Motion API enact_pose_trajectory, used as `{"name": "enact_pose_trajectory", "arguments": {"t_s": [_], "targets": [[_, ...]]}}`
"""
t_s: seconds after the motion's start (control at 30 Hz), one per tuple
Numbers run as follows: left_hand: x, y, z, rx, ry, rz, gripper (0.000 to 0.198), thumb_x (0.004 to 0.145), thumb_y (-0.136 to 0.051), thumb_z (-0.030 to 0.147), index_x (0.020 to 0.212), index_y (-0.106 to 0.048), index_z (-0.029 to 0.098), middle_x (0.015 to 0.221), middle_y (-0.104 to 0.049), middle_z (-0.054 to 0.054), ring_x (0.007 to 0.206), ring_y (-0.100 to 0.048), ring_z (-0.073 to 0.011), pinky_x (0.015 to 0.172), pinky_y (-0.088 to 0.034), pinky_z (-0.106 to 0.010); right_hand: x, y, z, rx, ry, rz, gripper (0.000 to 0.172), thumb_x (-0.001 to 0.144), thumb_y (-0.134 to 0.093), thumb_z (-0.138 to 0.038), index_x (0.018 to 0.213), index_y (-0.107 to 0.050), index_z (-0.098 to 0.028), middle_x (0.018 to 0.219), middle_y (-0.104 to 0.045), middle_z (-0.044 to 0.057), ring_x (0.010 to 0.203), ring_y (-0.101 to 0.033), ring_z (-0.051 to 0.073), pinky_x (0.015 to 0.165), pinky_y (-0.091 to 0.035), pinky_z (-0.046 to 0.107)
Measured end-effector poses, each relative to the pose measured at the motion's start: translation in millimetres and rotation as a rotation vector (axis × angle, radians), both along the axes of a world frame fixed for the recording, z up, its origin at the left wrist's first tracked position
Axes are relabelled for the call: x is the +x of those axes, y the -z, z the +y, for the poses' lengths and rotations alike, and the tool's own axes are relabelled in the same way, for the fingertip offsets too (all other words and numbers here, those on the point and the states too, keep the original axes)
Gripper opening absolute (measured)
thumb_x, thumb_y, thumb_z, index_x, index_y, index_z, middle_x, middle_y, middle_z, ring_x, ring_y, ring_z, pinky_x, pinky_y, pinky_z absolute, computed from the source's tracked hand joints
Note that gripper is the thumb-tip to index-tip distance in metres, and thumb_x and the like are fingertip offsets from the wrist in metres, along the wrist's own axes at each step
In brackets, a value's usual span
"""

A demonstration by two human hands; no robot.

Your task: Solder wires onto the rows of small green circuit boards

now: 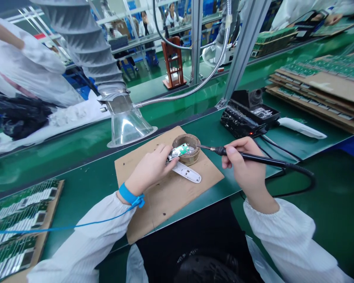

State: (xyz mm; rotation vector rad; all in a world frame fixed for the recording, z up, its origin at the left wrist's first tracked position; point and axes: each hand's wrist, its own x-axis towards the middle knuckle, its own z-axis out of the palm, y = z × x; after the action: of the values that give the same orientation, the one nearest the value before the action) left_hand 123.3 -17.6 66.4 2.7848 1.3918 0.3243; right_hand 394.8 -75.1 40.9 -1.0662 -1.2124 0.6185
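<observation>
On the rough cardboard sheet [165, 204], the left hand [149, 171] pinches a flat green circuit board [179, 150] against a round wooden ring [191, 139]. The right hand [243, 161] clenches a slim black soldering iron [253, 156] like a pencil, its metal tip just beside the board.

A cardboard sheet [162, 204] lies on the counter [76, 184], with a bowl [186, 149] on its far part and a soldering station [247, 118] to its right.

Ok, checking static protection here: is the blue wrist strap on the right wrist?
No, the blue wrist strap is around the left wrist, and the right wrist is bare.
</observation>
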Motion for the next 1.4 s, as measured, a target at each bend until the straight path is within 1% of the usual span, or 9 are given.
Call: {"name": "enact_pose_trajectory", "arguments": {"t_s": [0.1, 0.2, 0.33, 0.43, 0.57, 0.9, 1.1, 1.2, 1.4], "targets": [[2, -1.3, -1, -0.027, -0.025, 0.046, 0.025, 0.111, -0.058, 0.041, 0.116, -0.060, 0.017, 0.104, -0.066, -0.007, 0.081, -0.066, -0.0224, 0.064, -0.045, -0.034, -5, 1.0, 2, -0.037, -0.030, -0.066, 0.021, 0.103, -0.070, -0.039, 0.092, -0.063, -0.023, 0.063, -0.065, -0.004, 0.052, -0.061, 0.014, 0.052, -0.047, 0.028], [3, -1.7, -1, -0.049, -0.039, 0.062, 0.027, 0.111, -0.057, 0.042, 0.117, -0.060, 0.016, 0.105, -0.066, -0.008, 0.085, -0.067, -0.0237, 0.066, -0.046, -0.035, -9, 3.6, 4, -0.066, -0.029, -0.139, 0.022, 0.103, -0.070, -0.041, 0.091, -0.063, -0.024, 0.063, -0.065, -0.004, 0.054, -0.062, 0.014, 0.056, -0.049, 0.029], [3, -1.9, 0, -0.070, -0.040, 0.050, 0.030, 0.111, -0.058, 0.045, 0.119, -0.061, 0.016, 0.105, -0.067, -0.008, 0.086, -0.067, -0.0243, 0.068, -0.047, -0.036, -11, 6.1, 7, -0.085, -0.015, -0.192, 0.023, 0.103, -0.069, -0.042, 0.091, -0.063, -0.024, 0.066, -0.066, -0.003, 0.056, -0.063, 0.015, 0.058, -0.049, 0.031], [3, -2.8, 0, -0.079, -0.042, 0.020, 0.030, 0.111, -0.059, 0.044, 0.119, -0.061, 0.015, 0.104, -0.068, -0.008, 0.086, -0.067, -0.0240, 0.069, -0.047, -0.036, -12, 6.1, 9, -0.103, -0.024, -0.212, 0.022, 0.103, -0.068, -0.042, 0.091, -0.062, -0.024, 0.067, -0.066, -0.003, 0.057, -0.063, 0.015, 0.057, -0.048, 0.031], [3, -4.9, 1, -0.097, -0.044, 0.002, 0.028, 0.110, -0.060, 0.042, 0.118, -0.062, 0.015, 0.103, -0.068, -0.008, 0.086, -0.067, -0.0242, 0.070, -0.046, -0.035, -13, 5.2, 10, -0.105, -0.018, -0.252, 0.021, 0.102, -0.069, -0.040, 0.091, -0.062, -0.024, 0.072, -0.070, -0.001, 0.061, -0.066, 0.016, 0.060, -0.049, 0.032], [5, -8.1, 4, -0.111, -0.032, 0.020, 0.029, 0.111, -0.058, 0.043, 0.113, -0.062, 0.014, 0.101, -0.070, -0.009, 0.084, -0.066, -0.0248, 0.069, -0.041, -0.036, -15, 2.1, 10, -0.113, -0.005, -0.298, 0.019, 0.100, -0.069, -0.038, 0.089, -0.062, -0.024, 0.070, -0.069, -0.002, 0.059, -0.064, 0.016, 0.057, -0.048, 0.031], [8, -13.0, 5, -0.140, -0.071, 0.014, 0.032, 0.110, -0.060, 0.046, 0.108, -0.063, 0.014, 0.094, -0.068, -0.007, 0.078, -0.064, -0.0236, 0.064, -0.038, -0.035, -17, 1.4, 10, -0.132, -0.011, -0.292, 0.019, 0.100, -0.069, -0.039, 0.090, -0.062, -0.024, 0.073, -0.071, -0.001, 0.061, -0.066, 0.016, 0.058, -0.048, 0.031], [8, -13.2, 5, -0.132, -0.055, 0.019, 0.033, 0.110, -0.059, 0.048, 0.105, -0.064, 0.015, 0.094, -0.068, -0.008, 0.078, -0.063, -0.0237, 0.064, -0.038, -0.035, -17, 0.0, 11, -0.139, -0.011, -0.298, 0.020, 0.100, -0.068, -0.039, 0.089, -0.062, -0.024, 0.073, -0.071, -0.001, 0.062, -0.066, 0.017, 0.059, -0.048, 0.032], [7, -11.1, 6, -0.104, -0.028, 0.016, 0.031, 0.112, -0.057, 0.045, 0.103, -0.063, 0.016, 0.097, -0.067, -0.008, 0.082, -0.064, -0.0233, 0.066, -0.041, -0.034, -16, -2.0, 12, -0.160, -0.011, -0.302, 0.021, 0.100, -0.067, -0.041, 0.088, -0.061, -0.024, 0.070, -0.069, -0.001, 0.060, -0.064, 0.017, 0.059, -0.048, 0.032]]}}
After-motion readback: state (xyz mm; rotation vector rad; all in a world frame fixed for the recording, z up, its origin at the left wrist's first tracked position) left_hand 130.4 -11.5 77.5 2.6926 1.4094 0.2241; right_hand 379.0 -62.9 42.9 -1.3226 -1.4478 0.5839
